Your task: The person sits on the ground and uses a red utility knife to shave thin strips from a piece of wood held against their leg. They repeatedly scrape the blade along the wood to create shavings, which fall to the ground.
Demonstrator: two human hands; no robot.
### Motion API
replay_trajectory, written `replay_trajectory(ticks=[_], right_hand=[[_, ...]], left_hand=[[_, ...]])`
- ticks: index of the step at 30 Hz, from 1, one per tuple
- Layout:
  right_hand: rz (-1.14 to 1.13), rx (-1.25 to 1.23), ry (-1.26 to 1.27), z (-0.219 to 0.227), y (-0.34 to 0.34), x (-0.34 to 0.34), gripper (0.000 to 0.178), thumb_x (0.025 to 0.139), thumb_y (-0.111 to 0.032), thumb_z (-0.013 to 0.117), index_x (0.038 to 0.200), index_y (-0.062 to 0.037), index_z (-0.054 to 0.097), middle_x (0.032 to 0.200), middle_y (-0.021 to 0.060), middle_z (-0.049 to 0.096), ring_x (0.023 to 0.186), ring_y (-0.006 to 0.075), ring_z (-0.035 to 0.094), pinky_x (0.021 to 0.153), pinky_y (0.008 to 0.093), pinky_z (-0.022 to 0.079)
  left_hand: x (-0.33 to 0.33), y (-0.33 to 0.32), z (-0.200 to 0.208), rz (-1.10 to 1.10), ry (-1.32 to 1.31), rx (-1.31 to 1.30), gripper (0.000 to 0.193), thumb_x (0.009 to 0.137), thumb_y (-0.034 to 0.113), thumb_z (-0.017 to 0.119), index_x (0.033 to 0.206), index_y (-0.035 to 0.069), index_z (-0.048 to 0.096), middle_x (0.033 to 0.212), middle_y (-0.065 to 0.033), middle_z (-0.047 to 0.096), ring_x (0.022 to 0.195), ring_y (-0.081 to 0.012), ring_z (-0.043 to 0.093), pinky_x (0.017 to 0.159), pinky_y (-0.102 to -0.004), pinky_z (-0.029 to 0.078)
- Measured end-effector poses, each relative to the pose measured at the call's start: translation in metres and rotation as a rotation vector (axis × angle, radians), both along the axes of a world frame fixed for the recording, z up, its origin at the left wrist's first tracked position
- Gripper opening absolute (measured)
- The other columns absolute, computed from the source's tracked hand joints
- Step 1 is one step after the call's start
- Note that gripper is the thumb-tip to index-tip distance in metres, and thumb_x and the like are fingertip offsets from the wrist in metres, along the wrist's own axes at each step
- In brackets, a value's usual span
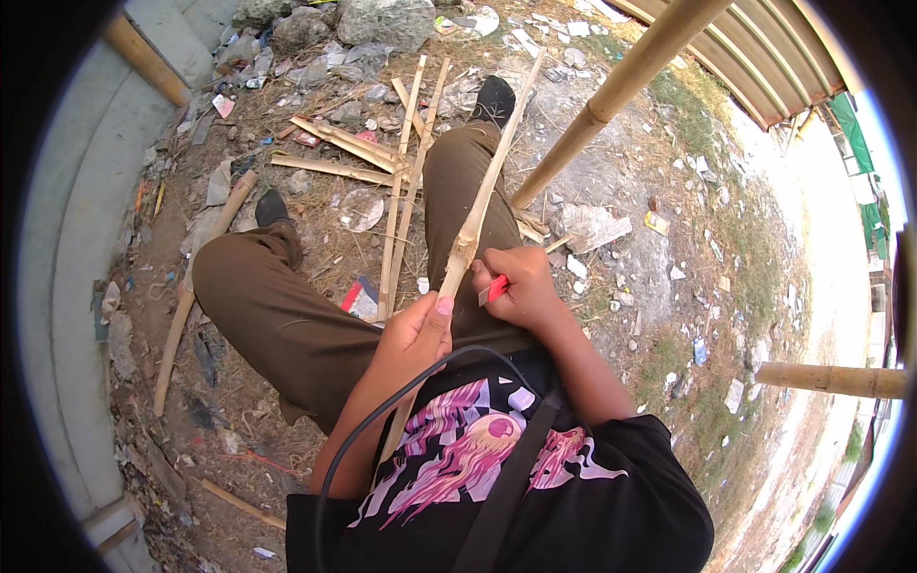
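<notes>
A long split bamboo strip point(489, 186) slants across my lap, its far end pointing up past my knee and its lower end running under my left forearm. My left hand point(417, 336) is closed around it below a rough, frayed node, with the thumb lying along the strip. My right hand point(521, 286) is in a fist just right of that node, wrapped round a small red utility knife point(495, 287). A short grey part shows beside the red; how far the blade is out I cannot tell.
Several split bamboo strips point(399, 205) lie crossed on the littered ground ahead. A bamboo pole point(611, 100) rises at the right, another pole point(831, 379) juts in from the right edge. Rocks point(387, 24) lie at the back; a grey wall point(72, 286) stands left. A black cable point(358, 425) loops over my shirt.
</notes>
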State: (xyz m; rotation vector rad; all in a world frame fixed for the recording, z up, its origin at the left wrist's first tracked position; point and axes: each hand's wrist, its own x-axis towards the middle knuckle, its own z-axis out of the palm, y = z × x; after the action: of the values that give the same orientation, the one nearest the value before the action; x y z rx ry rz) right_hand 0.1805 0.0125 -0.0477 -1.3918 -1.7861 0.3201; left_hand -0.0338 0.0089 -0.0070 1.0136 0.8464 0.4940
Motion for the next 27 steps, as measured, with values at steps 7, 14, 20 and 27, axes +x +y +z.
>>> replay_trajectory(ticks=[7,14,20,27], right_hand=[[-0.109,-0.398,0.041,0.012,0.003,0.026,0.015,0.078,-0.014,0.068,0.071,-0.0023,0.061,0.061,0.0220,0.059,0.060,0.0444,0.061,0.059,0.0494,0.050],[-0.122,-0.570,-0.117,0.022,0.004,0.038,0.021,0.079,-0.022,0.066,0.077,-0.0011,0.069,0.070,0.0259,0.065,0.071,0.0466,0.066,0.067,0.0527,0.053],[-0.346,-0.544,0.005,-0.009,0.028,0.067,0.027,0.084,-0.023,0.063,0.076,0.0023,0.068,0.070,0.0279,0.064,0.070,0.0473,0.066,0.066,0.0523,0.051],[-0.757,-0.415,0.136,0.010,0.069,0.143,0.039,0.093,-0.026,0.062,0.073,0.0072,0.061,0.058,0.0217,0.056,0.056,0.0298,0.061,0.060,0.0455,0.047]], left_hand=[[0.003,-0.005,-0.015,-0.080,0.076,0.133,0.035,0.114,0.035,0.047,0.093,0.007,0.050,0.065,0.0036,0.044,0.055,-0.0040,0.040,0.050,-0.0231,0.036],[0.004,-0.004,-0.007,-0.215,0.358,0.435,0.036,0.113,0.030,0.047,0.090,0.003,0.049,0.062,0.0004,0.047,0.056,-0.0070,0.045,0.052,-0.0283,0.040],[-0.001,-0.009,-0.007,-0.226,0.331,0.336,0.033,0.114,0.028,0.047,0.094,0.002,0.052,0.061,0.0002,0.049,0.056,-0.0079,0.047,0.053,-0.0307,0.040],[-0.018,-0.015,0.004,-0.220,0.221,0.137,0.029,0.113,0.025,0.047,0.105,0.000,0.058,0.064,0.0023,0.047,0.057,-0.0067,0.044,0.055,-0.0272,0.040]])
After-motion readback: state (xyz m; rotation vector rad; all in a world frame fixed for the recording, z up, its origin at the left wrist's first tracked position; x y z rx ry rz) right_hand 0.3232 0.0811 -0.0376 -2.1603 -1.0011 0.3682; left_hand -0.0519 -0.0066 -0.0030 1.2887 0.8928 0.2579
